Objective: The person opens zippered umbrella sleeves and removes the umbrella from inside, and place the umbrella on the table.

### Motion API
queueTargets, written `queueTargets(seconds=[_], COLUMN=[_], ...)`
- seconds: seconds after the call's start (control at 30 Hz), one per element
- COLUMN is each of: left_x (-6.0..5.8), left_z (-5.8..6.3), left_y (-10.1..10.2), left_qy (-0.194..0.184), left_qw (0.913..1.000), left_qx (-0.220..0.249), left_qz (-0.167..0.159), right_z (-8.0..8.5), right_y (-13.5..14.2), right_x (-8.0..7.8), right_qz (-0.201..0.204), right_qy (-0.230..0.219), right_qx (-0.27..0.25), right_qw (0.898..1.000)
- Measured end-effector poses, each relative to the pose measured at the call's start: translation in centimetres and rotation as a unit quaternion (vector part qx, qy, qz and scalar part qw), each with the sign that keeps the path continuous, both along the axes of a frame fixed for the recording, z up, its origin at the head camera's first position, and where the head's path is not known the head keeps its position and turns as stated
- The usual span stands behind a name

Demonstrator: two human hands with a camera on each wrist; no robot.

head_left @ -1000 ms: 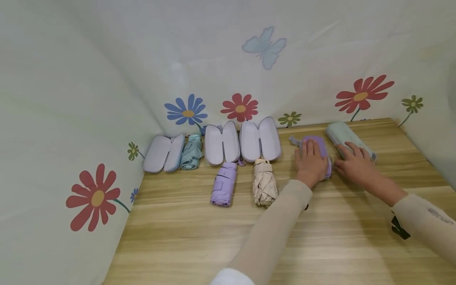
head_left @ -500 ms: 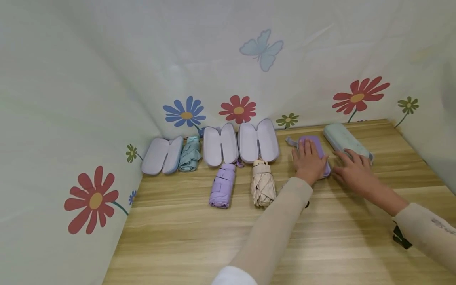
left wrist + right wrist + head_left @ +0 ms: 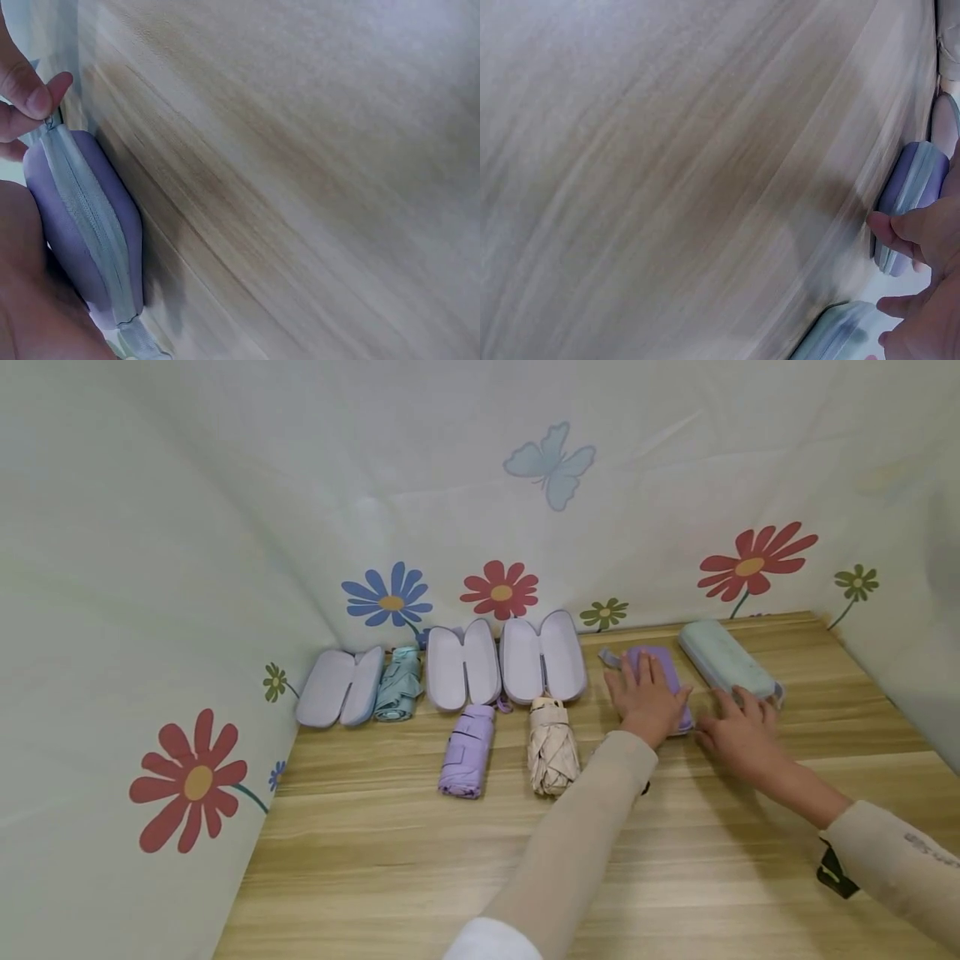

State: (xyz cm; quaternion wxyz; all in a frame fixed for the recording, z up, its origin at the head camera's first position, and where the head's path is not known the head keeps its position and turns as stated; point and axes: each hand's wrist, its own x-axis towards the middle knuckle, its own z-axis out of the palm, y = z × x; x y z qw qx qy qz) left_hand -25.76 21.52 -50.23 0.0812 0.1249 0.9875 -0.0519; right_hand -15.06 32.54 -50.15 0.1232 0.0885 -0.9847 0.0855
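A purple zip case [image 3: 672, 673] with a pale grey zip band lies on the table, right of centre in the head view. My left hand [image 3: 647, 700] rests on its top, fingers straight. At the case's near right corner is my right hand [image 3: 742, 735]. Its thumb and forefinger pinch the small zip pull [image 3: 50, 120], mostly covered by the fingertips in the left wrist view. The zip [image 3: 84, 206] looks closed along the side that shows there. A mint green case [image 3: 726, 658] lies beyond my right fingers, closed.
Open, pale-lined cases stand along the back wall: one at left [image 3: 330, 689], two mid-table [image 3: 462, 664]. A teal folded umbrella [image 3: 399, 685] sits between them. A purple folded umbrella [image 3: 467, 752] and a beige one [image 3: 553, 750] lie in front.
My right hand has drawn back toward me along the purple case's right side, uncovering more of the mint case. My left hand stays on top, its fingers slightly more spread.
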Motion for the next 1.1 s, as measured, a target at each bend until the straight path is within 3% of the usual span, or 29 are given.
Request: queueTargets(seconds=[0.2, 0.3, 0.37, 0.43, 0.5, 0.57, 0.7, 0.77, 0.8, 0.93, 1.1], left_x=[0.2, 0.5, 0.6, 0.6, 0.3, 0.0, -0.3, -0.3, -0.3, -0.5, -1.4], left_z=[0.7, 2.6, 4.1, 5.2, 5.5, 5.1, 3.7, 3.3, 3.2, 2.6, 1.3], left_y=[-0.5, -1.1, -1.6, -2.4, -3.2, -4.1, -5.2, -5.8, -6.0, -6.3, -4.7], left_qy=[0.017, 0.019, 0.013, 0.005, -0.006, -0.012, 0.0, 0.01, 0.007, -0.021, -0.077], left_qw=[0.9992, 0.996, 0.9917, 0.9863, 0.9788, 0.9688, 0.9348, 0.9221, 0.9201, 0.9292, 0.9526], left_qx=[-0.035, -0.084, -0.118, -0.137, -0.143, -0.134, -0.13, -0.121, -0.115, -0.083, -0.049], left_qz=[-0.012, -0.024, -0.05, -0.092, -0.146, -0.208, -0.33, -0.367, -0.375, -0.36, -0.29], right_z=[-0.4, -0.4, -0.4, -0.4, -0.4, -0.4, -0.4, -0.5, -0.5, -0.6, -0.6], right_y=[0.5, 1.7, 2.8, 3.6, 4.4, 4.8, 5.5, 5.6, 5.6, 5.5, 5.7], right_x=[-0.1, -0.8, -1.6, -2.3, -3.0, -3.4, -4.0, -4.4, -4.6, -5.3, -5.3], right_qz=[0.006, 0.002, -0.001, 0.0, 0.008, 0.02, 0.043, 0.052, 0.054, 0.046, 0.016], right_qy=[0.051, 0.083, 0.086, 0.076, 0.06, 0.054, 0.066, 0.071, 0.07, 0.056, 0.054], right_qx=[0.029, 0.043, 0.038, 0.036, 0.035, 0.034, 0.045, 0.055, 0.06, 0.06, 0.032], right_qw=[0.998, 0.996, 0.996, 0.996, 0.998, 0.998, 0.996, 0.995, 0.994, 0.996, 0.998])
